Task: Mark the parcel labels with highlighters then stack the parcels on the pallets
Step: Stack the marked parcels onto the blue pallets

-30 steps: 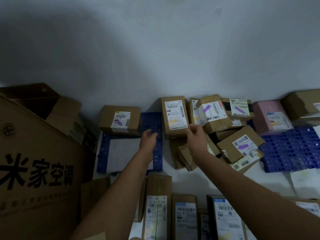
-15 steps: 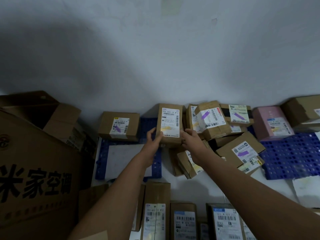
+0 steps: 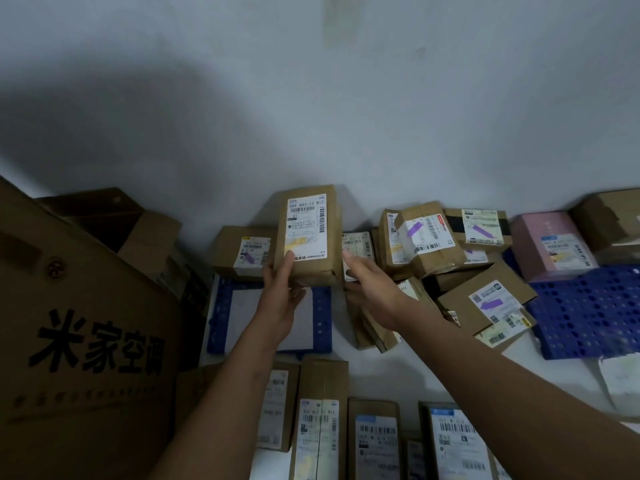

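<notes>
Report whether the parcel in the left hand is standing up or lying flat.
Standing up: the parcel is held on end by the left hand, label facing the camera, long side vertical.

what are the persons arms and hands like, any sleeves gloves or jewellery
Both forearms are bare up to the frame edge, with no sleeves in view. The left hand and right hand wear no gloves; no rings, watch or bracelets show on what is visible.

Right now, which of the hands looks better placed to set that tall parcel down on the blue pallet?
Probably the left hand: it grips the tall parcel at its lower left corner, above the blue pallet. The right hand is open beside the parcel and holds nothing.
</notes>
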Motion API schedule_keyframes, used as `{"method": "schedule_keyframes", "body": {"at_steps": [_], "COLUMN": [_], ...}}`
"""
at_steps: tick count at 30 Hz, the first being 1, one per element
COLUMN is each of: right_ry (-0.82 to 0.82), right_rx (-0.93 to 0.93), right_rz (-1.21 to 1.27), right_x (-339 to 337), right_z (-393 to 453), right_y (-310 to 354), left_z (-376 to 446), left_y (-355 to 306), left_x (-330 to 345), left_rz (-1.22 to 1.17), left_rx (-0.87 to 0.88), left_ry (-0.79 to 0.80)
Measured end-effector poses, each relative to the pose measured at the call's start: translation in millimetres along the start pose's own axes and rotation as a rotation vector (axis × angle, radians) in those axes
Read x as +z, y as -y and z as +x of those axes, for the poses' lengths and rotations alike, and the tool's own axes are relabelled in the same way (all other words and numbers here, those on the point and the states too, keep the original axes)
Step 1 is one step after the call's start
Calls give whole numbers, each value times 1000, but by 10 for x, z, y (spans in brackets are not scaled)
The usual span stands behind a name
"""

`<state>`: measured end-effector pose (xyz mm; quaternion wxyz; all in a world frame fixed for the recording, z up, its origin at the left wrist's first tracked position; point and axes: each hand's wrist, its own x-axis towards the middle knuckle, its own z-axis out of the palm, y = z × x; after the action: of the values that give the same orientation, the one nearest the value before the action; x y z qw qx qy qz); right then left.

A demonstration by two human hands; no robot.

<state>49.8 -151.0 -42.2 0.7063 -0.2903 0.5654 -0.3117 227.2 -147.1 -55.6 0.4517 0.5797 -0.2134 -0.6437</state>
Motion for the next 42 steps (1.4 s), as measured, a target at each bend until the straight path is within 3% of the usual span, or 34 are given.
{"method": "schedule_keyframes", "body": {"at_steps": [5, 9, 14, 18, 26, 35, 42], "right_ry": [-38, -201, -432, -657, -1027, -1034, -1015], "right_rx": [-69, -157, -256, -331, -180, 100, 94], "right_rz": [121, 263, 485, 622, 823, 865, 858], "right_x": [-74, -345, -1000, -1675, -3054, -4073, -4756], "right_z": [-176, -400, -702, -974, -1248, -1179, -909], "right_y": [66, 167, 285, 353, -222, -679, -701], "left_z": [-292, -427, -439, -466, -581, -522, -376], "left_y": [-141, -180, -112, -8, 300, 946, 1337], "left_x": [266, 597, 1193, 1805, 2918, 3562, 3824], "left_rz": [211, 263, 121, 162, 289, 400, 460], "left_rx": [89, 122, 126, 73, -19, -232, -335], "left_ry": [134, 179, 144, 250, 401, 390, 333]}}
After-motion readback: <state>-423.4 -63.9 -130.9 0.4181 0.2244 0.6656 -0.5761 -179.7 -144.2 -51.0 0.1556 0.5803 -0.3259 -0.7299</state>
